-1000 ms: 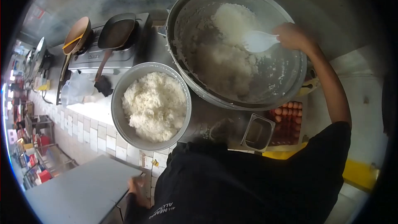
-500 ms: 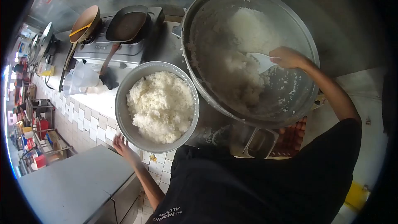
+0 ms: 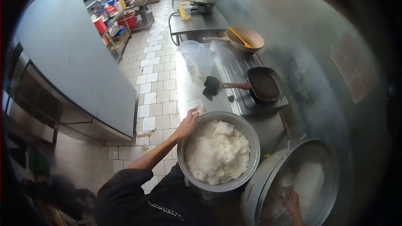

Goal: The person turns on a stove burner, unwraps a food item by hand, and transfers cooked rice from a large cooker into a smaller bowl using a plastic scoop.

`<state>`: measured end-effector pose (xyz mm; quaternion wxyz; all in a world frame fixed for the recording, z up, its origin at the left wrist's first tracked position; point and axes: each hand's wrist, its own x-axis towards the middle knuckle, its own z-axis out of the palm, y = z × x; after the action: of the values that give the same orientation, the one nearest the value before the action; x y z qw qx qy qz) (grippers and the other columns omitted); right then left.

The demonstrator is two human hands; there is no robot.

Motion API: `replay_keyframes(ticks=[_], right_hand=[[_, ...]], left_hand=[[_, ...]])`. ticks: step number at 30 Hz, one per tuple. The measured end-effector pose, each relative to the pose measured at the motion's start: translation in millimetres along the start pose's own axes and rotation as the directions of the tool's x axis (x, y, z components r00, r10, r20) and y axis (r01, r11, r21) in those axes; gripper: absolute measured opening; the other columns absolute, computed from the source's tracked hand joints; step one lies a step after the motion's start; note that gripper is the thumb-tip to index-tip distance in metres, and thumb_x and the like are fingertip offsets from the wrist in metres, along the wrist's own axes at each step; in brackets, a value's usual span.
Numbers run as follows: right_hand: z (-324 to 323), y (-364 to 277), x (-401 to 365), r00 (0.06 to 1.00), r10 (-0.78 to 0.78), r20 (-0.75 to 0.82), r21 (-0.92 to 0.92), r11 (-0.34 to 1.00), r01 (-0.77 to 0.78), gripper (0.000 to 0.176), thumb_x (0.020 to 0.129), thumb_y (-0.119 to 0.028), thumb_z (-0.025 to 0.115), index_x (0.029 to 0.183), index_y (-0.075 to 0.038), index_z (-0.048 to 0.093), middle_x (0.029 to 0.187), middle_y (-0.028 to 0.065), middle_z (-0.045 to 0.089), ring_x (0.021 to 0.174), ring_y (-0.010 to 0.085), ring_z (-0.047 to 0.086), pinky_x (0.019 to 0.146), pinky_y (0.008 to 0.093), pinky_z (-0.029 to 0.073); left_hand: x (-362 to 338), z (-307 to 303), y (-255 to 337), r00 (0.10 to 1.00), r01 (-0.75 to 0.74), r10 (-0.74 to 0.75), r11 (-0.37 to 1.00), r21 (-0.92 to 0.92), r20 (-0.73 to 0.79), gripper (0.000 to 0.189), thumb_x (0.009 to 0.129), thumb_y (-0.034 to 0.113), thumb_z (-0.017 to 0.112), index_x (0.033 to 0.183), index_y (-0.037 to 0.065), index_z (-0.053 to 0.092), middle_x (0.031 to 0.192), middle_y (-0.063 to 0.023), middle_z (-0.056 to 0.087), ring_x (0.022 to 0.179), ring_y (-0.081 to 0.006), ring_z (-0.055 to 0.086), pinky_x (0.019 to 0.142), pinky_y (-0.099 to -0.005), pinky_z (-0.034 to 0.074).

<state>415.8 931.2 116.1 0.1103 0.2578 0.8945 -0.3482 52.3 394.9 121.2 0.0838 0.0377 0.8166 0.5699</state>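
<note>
My left hand (image 3: 188, 122) is beside the left rim of a metal pot (image 3: 255, 155), its fingers closed around what looks like a small clear plastic cup (image 3: 197, 106). White cooked rice (image 3: 220, 152) is heaped in this pot, with steam over its left part. At the lower right, my right hand (image 3: 292, 203) is inside a larger metal pot (image 3: 333, 171), its fingers curled over the rice paddle, which the hand and steam mostly hide. A bank of white rice (image 3: 310, 184) lies against this pot's far side.
Beyond the pots are a two-burner stove (image 3: 234, 69), a dark square pan (image 3: 264, 84) and a tan pan (image 3: 247, 39) with a yellow utensil. Clear plastic jugs (image 3: 204, 60) and a black cloth (image 3: 211, 87) lie on the counter. A grey cabinet (image 3: 83, 58) stands left across the tiled floor.
The view has swung left toward the aisle. My left hand has moved up along the smaller pot's outer side, and a clear cup now shows at it. My right hand remains in the large pot.
</note>
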Motion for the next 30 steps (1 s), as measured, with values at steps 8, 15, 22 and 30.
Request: replay_keyframes(ticks=[8,15,22,30], right_hand=[[-8.0,-16.0,39.8,0.95,-0.254,0.182,-0.002,0.966,0.259,0.015,0.085,-0.009,0.059,0.096,-0.003,0.066,0.089,0.0121,0.067,0.087,0.0266,0.063,0.081,0.0399,0.05],[-30.8,-83.1,-30.8,0.954,0.073,0.291,0.388,0.903,-0.187,0.017,0.093,-0.018,0.059,0.085,-0.003,0.061,0.068,-0.0013,0.056,0.055,0.0065,0.049,0.048,0.0234,0.04],[-42.2,-96.3,-40.3,0.99,0.106,0.099,0.436,0.889,-0.138,0.021,0.093,-0.025,0.062,0.09,-0.003,0.063,0.07,-0.0016,0.056,0.058,0.0059,0.05,0.046,0.0224,0.037],[-60.6,-136.2,-87.2,0.966,0.238,0.102,0.436,0.862,-0.258,0.023,0.093,-0.024,0.061,0.095,-0.001,0.064,0.069,-0.0007,0.057,0.058,0.0069,0.048,0.048,0.0234,0.037]], left_hand=[[37.1,-9.1,-109.5,0.787,-0.557,0.58,0.521,0.647,0.21,0.048,0.103,0.035,0.028,0.134,-0.001,0.04,0.11,-0.0245,0.061,0.105,-0.0414,0.058,0.093,-0.0443,0.043],[3.8,-0.3,-32.7,0.934,-0.355,0.333,0.909,0.219,0.132,0.059,0.1,0.047,0.037,0.134,-0.001,0.042,0.125,-0.0262,0.052,0.111,-0.0331,0.056,0.095,-0.0376,0.043],[-6.6,1.2,16.5,0.994,-0.09,0.072,0.966,0.243,0.084,0.06,0.101,0.048,0.031,0.134,-0.001,0.042,0.131,-0.022,0.047,0.122,-0.0327,0.046,0.104,-0.0393,0.034],[-0.6,0.2,13.5,0.99,-0.068,0.05,0.988,0.141,0.129,0.062,0.1,0.051,0.035,0.132,-0.001,0.044,0.127,-0.0251,0.051,0.12,-0.0336,0.049,0.102,-0.0392,0.036]])
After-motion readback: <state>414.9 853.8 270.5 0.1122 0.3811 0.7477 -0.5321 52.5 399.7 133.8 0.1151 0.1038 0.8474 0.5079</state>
